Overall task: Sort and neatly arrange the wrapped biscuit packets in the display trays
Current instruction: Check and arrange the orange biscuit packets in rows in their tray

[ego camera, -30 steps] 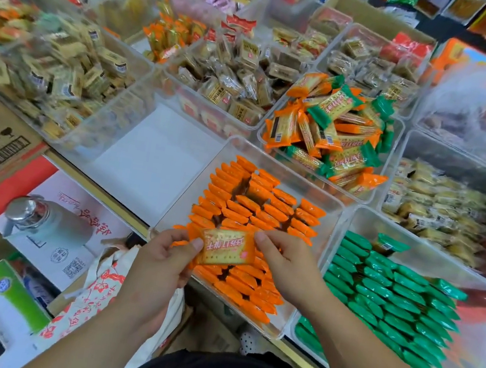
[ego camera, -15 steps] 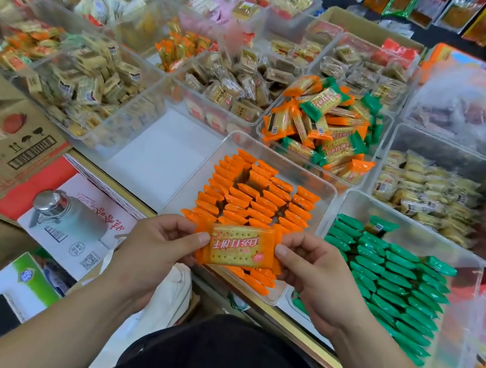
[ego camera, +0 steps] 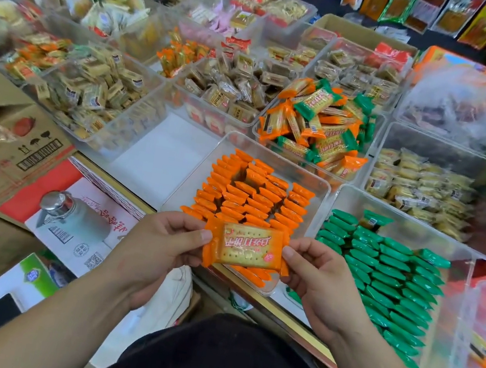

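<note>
Head view, packet: We are holding one orange packet (ego camera: 246,246) flat, with the printed face up, just over the near edge of the orange tray (ego camera: 194,182).

Left hand: Our left hand (ego camera: 159,243) is pinching the left sealed end of the packet, thumb on top and the other fingers curled under.

Right hand: Our right hand (ego camera: 319,278) is pinching the right sealed end in the same way, so both hands are grasping this one packet and neither is free.

Orange rows: The orange rows (ego camera: 252,195) are standing on edge and overlapping in several columns. The left part of this tray is showing bare floor.

Green tray: Just beside it on the right, the green tray (ego camera: 434,236) is carrying green rows (ego camera: 387,270) laid in the same manner.

Mixed pile: Behind the orange tray, a mixed pile (ego camera: 318,122) of orange and green packets is lying jumbled in another clear tray. We are judging that many packets are waiting there for sorting.

Step in hand: We are judging that we are straightening the packet before slotting it into a row.

Doing it well: We are advising to tilt the packet to the same lean as its neighbours, and to slide it in gently so the standing packets are not falling.

Unclear: We cannot tell which column is going to receive it.
</note>
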Motion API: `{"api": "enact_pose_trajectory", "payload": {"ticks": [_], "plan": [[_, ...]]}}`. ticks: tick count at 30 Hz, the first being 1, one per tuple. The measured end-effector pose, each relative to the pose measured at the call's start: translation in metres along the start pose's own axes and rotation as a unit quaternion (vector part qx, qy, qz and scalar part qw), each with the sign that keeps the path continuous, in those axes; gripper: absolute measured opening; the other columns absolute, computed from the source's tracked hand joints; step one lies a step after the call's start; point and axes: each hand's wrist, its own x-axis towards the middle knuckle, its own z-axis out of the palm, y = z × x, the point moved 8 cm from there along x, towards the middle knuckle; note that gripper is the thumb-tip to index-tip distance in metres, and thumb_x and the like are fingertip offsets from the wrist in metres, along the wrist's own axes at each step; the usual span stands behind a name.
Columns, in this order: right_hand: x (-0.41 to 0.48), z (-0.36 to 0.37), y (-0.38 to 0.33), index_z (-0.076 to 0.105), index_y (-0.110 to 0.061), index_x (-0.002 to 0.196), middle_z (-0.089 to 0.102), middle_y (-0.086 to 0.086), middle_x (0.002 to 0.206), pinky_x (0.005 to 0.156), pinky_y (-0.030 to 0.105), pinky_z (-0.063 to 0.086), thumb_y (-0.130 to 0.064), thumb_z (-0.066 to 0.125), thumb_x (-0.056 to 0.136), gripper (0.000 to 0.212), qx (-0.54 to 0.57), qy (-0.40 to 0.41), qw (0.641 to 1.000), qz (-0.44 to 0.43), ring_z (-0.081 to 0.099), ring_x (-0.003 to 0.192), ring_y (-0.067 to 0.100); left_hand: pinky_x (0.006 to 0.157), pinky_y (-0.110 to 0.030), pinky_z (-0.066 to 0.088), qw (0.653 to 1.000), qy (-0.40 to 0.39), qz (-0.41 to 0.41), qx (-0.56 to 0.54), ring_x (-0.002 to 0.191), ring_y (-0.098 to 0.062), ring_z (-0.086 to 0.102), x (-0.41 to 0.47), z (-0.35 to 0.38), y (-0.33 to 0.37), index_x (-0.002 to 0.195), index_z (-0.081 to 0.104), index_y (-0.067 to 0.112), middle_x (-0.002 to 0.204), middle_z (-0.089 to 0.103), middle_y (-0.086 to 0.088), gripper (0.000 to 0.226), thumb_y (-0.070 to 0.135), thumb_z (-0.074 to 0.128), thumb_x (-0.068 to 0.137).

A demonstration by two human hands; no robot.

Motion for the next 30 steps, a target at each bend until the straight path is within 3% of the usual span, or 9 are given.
{"api": "enact_pose_trajectory", "payload": {"ticks": [2, 6, 11, 14, 17, 21, 23, 26, 30], "plan": [[-0.002, 0.0, 0.0, 0.058, -0.007, 0.109, 0.066, 0.013, 0.078, 0.056, 0.026, 0.051, -0.004, 0.067, 0.085, 0.025, 0.025, -0.008, 1.0, -0.004, 0.062, 0.066, 0.019, 0.057, -0.027, 0.049, 1.0, 0.01, 0.018, 0.007, 0.059, -0.018, 0.06, -0.002, 0.0, 0.002, 0.102, 0.068, 0.005, 0.075, 0.068, -0.017, 0.016, -0.003, 0.067, 0.088], [-0.006, 0.001, -0.001, 0.064, -0.002, 0.097, 0.069, 0.013, 0.084, 0.058, 0.024, 0.053, 0.002, 0.06, 0.088, 0.01, 0.059, -0.024, 0.998, 0.0, 0.064, 0.07, 0.017, 0.063, -0.032, 0.054, 0.997, 0.032, 0.069, 0.028, 0.068, -0.021, 0.064, -0.006, 0.003, 0.008, 0.102, 0.073, 0.011, 0.085, 0.072, -0.019, 0.018, -0.001, 0.064, 0.092], [-0.006, 0.001, 0.005, 0.078, 0.002, 0.096, 0.072, 0.017, 0.092, 0.063, 0.024, 0.056, 0.016, 0.056, 0.083, 0.029, 0.109, -0.039, 0.992, 0.058, 0.068, 0.073, 0.019, 0.057, -0.021, 0.051, 0.986, 0.048, 0.133, 0.092, 0.056, -0.012, 0.06, -0.016, 0.002, 0.022, 0.104, 0.071, 0.014, 0.071, 0.068, -0.013, 0.026, -0.007, 0.063, 0.091], [-0.007, 0.005, 0.005, 0.076, 0.003, 0.103, 0.073, 0.018, 0.095, 0.068, 0.025, 0.057, 0.01, 0.066, 0.07, 0.035, 0.102, -0.054, 0.992, 0.054, 0.07, 0.078, 0.02, 0.06, -0.019, 0.053, 0.983, 0.06, 0.143, 0.101, 0.062, -0.012, 0.064, -0.02, -0.002, 0.023, 0.098, 0.076, 0.009, 0.077, 0.072, -0.008, 0.028, -0.012, 0.058, 0.092], [-0.005, 0.003, 0.004, 0.077, -0.001, 0.098, 0.072, 0.014, 0.085, 0.067, 0.025, 0.056, -0.005, 0.071, 0.071, 0.027, 0.045, -0.039, 0.998, 0.028, 0.067, 0.075, 0.019, 0.063, -0.021, 0.056, 0.983, 0.027, 0.142, 0.116, 0.077, -0.018, 0.072, -0.026, 0.003, 0.025, 0.104, 0.076, 0.007, 0.086, 0.076, -0.01, 0.03, -0.014, 0.06, 0.089], [-0.005, -0.001, 0.0, 0.077, -0.011, 0.08, 0.061, 0.009, 0.074, 0.071, 0.033, 0.048, -0.032, 0.073, 0.075, 0.022, -0.06, -0.011, 0.998, -0.006, 0.054, 0.073, 0.02, 0.051, -0.021, 0.047, 0.97, 0.039, 0.14, 0.194, 0.061, -0.013, 0.065, -0.029, 0.0, 0.027, 0.087, 0.079, 0.014, 0.067, 0.072, -0.009, 0.012, 0.004, 0.071, 0.088], [-0.006, 0.003, -0.001, 0.075, -0.01, 0.079, 0.061, 0.011, 0.077, 0.074, 0.037, 0.047, -0.035, 0.076, 0.08, 0.024, -0.054, -0.027, 0.998, 0.002, 0.053, 0.075, 0.022, 0.05, -0.024, 0.046, 0.968, 0.055, 0.131, 0.205, 0.055, -0.013, 0.06, -0.026, -0.004, 0.024, 0.082, 0.078, 0.011, 0.063, 0.069, -0.009, 0.012, 0.007, 0.069, 0.09], [-0.009, 0.015, 0.004, 0.075, -0.01, 0.077, 0.07, 0.018, 0.094, 0.081, 0.041, 0.054, -0.022, 0.067, 0.085, 0.016, 0.05, -0.077, 0.993, 0.071, 0.063, 0.082, 0.027, 0.051, -0.03, 0.038, 0.994, 0.025, 0.061, 0.091, 0.05, -0.016, 0.051, -0.018, -0.008, 0.011, 0.086, 0.07, -0.008, 0.062, 0.059, -0.011, 0.015, 0.006, 0.067, 0.091], [-0.013, 0.027, 0.01, 0.073, -0.005, 0.088, 0.069, 0.026, 0.114, 0.058, 0.026, 0.056, -0.014, 0.059, 0.088, 0.016, 0.158, -0.113, 0.971, 0.137, 0.071, 0.085, 0.025, 0.048, -0.021, 0.036, 0.998, -0.048, -0.014, -0.028, 0.049, -0.016, 0.043, -0.016, -0.001, -0.001, 0.08, 0.065, -0.005, 0.061, 0.051, -0.008, 0.023, 0.015, 0.076, 0.075]]}}
